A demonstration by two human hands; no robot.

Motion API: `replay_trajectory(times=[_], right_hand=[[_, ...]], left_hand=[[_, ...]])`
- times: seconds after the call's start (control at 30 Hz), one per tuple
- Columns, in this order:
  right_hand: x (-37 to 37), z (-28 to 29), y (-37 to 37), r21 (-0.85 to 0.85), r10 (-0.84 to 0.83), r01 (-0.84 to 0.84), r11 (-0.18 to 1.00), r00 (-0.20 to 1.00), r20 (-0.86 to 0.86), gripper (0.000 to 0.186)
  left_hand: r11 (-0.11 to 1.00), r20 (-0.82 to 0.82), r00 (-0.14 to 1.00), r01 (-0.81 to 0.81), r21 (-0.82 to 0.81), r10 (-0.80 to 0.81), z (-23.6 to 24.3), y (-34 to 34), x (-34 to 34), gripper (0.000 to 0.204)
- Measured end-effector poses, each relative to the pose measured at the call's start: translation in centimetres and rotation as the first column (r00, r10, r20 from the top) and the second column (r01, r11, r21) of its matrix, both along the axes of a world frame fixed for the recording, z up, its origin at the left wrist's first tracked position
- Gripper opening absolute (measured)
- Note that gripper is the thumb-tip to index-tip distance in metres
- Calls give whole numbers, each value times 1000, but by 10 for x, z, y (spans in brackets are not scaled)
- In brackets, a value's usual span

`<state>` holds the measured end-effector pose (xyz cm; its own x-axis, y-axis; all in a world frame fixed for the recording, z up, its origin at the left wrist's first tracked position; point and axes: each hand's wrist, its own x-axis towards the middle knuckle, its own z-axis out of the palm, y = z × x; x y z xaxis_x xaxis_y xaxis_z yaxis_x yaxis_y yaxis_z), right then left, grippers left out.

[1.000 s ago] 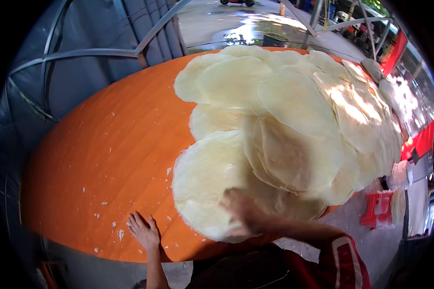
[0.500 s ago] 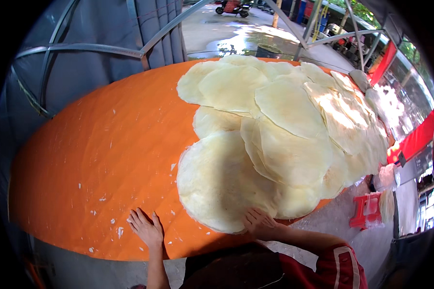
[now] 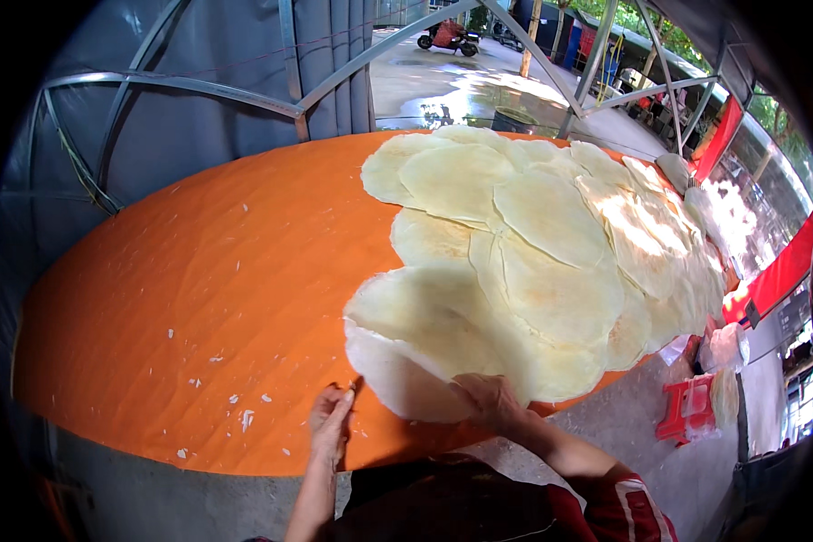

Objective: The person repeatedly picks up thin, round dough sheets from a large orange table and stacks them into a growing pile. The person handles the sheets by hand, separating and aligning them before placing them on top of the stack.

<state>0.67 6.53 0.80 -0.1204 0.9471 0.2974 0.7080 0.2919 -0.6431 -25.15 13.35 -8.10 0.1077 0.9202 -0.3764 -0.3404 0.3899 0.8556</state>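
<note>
Several thin, pale round flatbreads (image 3: 551,235) lie overlapping on an orange cloth (image 3: 208,298) spread over a table. The nearest flatbread (image 3: 425,343) is folded back on itself along its near left edge. My right hand (image 3: 490,402) presses on the near edge of this flatbread, fingers bent over it. My left hand (image 3: 331,423) rests on the orange cloth with its fingertips at the flatbread's lower left rim. Both forearms come in from the lower edge.
White crumbs dot the near part of the cloth. A grey tarp and metal poles (image 3: 181,86) stand behind. A red plastic stool (image 3: 688,408) sits on the concrete at right. A wet yard with a parked scooter (image 3: 447,36) lies beyond.
The nearest flatbread lay flat before; now its near left edge is lifted and folded over. My left hand slid right to the flatbread's rim, and my right hand drew to its near edge.
</note>
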Motion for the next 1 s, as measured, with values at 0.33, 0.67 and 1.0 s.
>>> replay_trajectory(times=[0.33, 0.67, 1.0], right_hand=[[39, 42, 41, -472, -379, 35, 881, 651, -658, 20], [212, 263, 78, 385, -553, 447, 807, 800, 232, 16], [146, 31, 140, -226, -226, 342, 912, 879, 420, 27]], left_hand=[[997, -62, 996, -72, -30, 70, -21, 40, -4, 17], [977, -243, 967, -123, -172, 79, 42, 43, -101, 34], [953, -41, 956, 293, 79, -290, 128, 57, -70, 37]])
